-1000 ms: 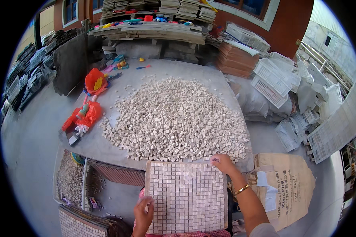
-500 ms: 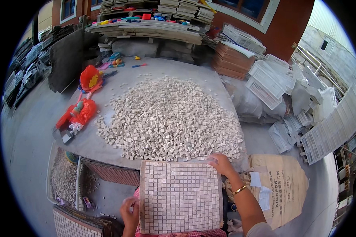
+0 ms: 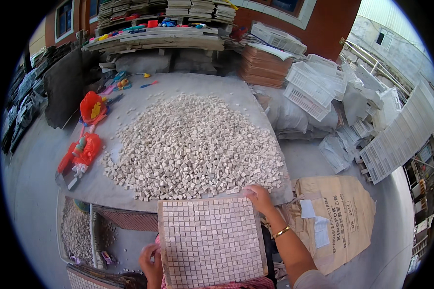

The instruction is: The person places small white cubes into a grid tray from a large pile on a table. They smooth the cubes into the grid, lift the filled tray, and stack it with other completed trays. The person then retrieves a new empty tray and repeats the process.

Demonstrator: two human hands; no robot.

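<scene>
A square board of small pale stone tiles in a grid leans over my lap. My right hand is at its far right corner, fingers bent and pressed over the edge. Beside the board's left edge is my left hand, its fingers curled toward the thumb; anything they hold is too small to make out. A gold bangle circles my right wrist. Just beyond the board, a wide heap of loose tile cubes covers much of the grey tabletop.
Red plastic bags with toys lie on the table's left side. Below them stand a white bin of chips and gridded boards. A tan sack spreads at right, with white crates and brown stacked sheets behind.
The view has shifted, so most of the scene sits farther left. The board tilts a little more, and both hands stay near its edges.
</scene>
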